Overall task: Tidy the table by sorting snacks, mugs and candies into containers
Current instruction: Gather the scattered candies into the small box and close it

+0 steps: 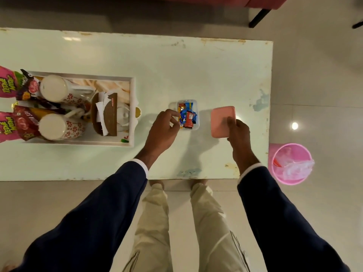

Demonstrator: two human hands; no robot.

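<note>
A small clear plastic box [197, 114] sits mid-table, filled with several wrapped candies [187, 114]. My left hand [164, 129] rests against the box's left side, fingers curled at its rim. My right hand [238, 132] grips the near edge of a pink lid [221, 119] lying flat just right of the box. At the left, a white tray [132, 114] holds two floral mugs [54, 91] [57, 126], snack packets [23, 124] and a brown tissue holder [107, 114].
A pink waste bin [290, 163] with a plastic liner stands on the floor off the table's right end. A red chair [255, 2] is beyond the far edge. My legs stand against the near edge of the white table [176, 65].
</note>
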